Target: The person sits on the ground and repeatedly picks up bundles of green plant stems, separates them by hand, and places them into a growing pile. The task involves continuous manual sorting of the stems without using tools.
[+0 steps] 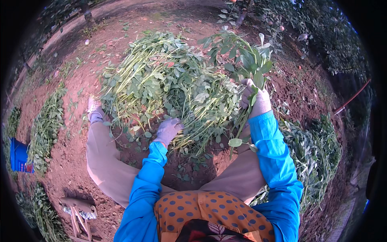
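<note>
A large heap of cut leafy green plants [169,81] lies on the soil between my legs, many pale stems showing on its left side. My right hand [256,98], in a light glove, is closed around a bunch of leafy stems [252,60] and holds it above the heap's right side. The bunch's leaves point away from me and its stem ends hang below the hand. Gloved too, my left hand [169,130] rests at the near edge of the heap against some stems; its fingertips are partly hidden, so I cannot tell whether it grips any.
More plants lie in piles at the right [314,154] and in a row at the left [48,124]. A blue plastic container [19,155] stands far left. A small folding stool [79,208] is at lower left. Fruit trees [320,39] and a reddish pole [352,96] border the right.
</note>
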Demonstrator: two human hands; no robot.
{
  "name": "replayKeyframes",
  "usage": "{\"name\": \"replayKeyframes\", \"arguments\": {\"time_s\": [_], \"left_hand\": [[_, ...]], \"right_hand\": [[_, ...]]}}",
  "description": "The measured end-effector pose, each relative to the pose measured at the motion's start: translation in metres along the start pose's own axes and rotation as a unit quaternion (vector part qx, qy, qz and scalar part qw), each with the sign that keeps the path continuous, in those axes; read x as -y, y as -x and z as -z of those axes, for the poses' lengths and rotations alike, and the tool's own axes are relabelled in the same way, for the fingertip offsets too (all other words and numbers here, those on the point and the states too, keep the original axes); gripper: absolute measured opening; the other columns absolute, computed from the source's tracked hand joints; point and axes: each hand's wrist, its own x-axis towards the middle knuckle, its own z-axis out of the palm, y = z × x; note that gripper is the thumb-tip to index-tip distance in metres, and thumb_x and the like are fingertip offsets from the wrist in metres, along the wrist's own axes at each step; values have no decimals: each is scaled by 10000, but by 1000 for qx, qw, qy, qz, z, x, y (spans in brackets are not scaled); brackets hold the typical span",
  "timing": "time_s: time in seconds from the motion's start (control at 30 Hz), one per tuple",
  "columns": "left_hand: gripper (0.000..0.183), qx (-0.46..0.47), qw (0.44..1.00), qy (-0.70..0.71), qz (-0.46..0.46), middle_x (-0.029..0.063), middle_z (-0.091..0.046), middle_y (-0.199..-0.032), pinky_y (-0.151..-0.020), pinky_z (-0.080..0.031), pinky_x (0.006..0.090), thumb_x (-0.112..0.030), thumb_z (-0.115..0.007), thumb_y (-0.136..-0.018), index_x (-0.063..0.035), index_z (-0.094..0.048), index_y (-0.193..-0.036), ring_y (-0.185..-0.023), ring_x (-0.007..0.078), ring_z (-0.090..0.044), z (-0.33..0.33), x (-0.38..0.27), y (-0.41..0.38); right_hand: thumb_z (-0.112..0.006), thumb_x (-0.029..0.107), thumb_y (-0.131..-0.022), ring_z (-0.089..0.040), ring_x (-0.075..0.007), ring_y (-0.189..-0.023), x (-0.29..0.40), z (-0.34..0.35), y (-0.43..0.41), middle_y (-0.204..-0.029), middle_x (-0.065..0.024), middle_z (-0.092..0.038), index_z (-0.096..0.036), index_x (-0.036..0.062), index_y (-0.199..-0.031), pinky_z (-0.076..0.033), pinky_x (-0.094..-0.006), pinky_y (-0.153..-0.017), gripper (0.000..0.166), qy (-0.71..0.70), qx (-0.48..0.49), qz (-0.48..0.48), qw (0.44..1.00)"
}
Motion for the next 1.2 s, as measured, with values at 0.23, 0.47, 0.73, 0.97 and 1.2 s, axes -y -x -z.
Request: {"name": "replayKeyframes", "arguments": {"time_s": [0.23, 0.47, 0.73, 0.97, 1.2], "left_hand": [[156, -35, 984, 174, 14, 77, -578, -771, -673, -427, 332, -174, -650, -882, -19, -666, -875, -739, 207, -560, 67, -36, -18], [212, -194, 745, 630, 105, 49, -673, -1001, -708, -452, 240, -166, -568, -975, 16, -644, -1051, -805, 78, -559, 118, -98, -18], [212, -65, 816, 574, 21, 41, -661, -1016, -770, -482, 270, -104, -584, -946, 8, -629, -1121, -877, 117, -589, 71, -152, -6], [160, 30, 968, 237, -78, 93, -676, -918, -738, -490, 330, -24, -591, -904, 1, -641, -1054, -815, 199, -627, 40, -191, 9], [226, -51, 872, 486, 29, 47, -676, -955, -709, -501, 257, -94, -624, -931, 3, -658, -1132, -807, 103, -613, 90, -159, -7]], "right_hand": [[-627, 237, -945, -407, -115, -465, 0, -14, 14, -594, 27, -427, -606, -7, -1057, -360, -294, -449, 269, 38, -10, -12, 999], [-662, 274, -929, -471, -131, -489, -10, -11, 10, -632, 5, -477, -623, -2, -1040, -419, -302, -466, 299, 57, 7, -18, 998], [-668, 199, -939, -671, -202, -785, -59, -48, 16, -974, -79, -695, -597, 46, -1232, -554, -358, -675, 338, 7, 114, -125, 986], [-726, 70, -872, -654, -161, -723, -84, -30, 17, -915, -64, -698, -655, 43, -1096, -545, -319, -651, 236, 188, 78, -70, 977], [-685, 33, -891, -623, -152, -659, -9, -12, -1, -950, -68, -677, -536, 53, -1343, -535, -294, -590, 476, 127, -52, 26, 990]]}}
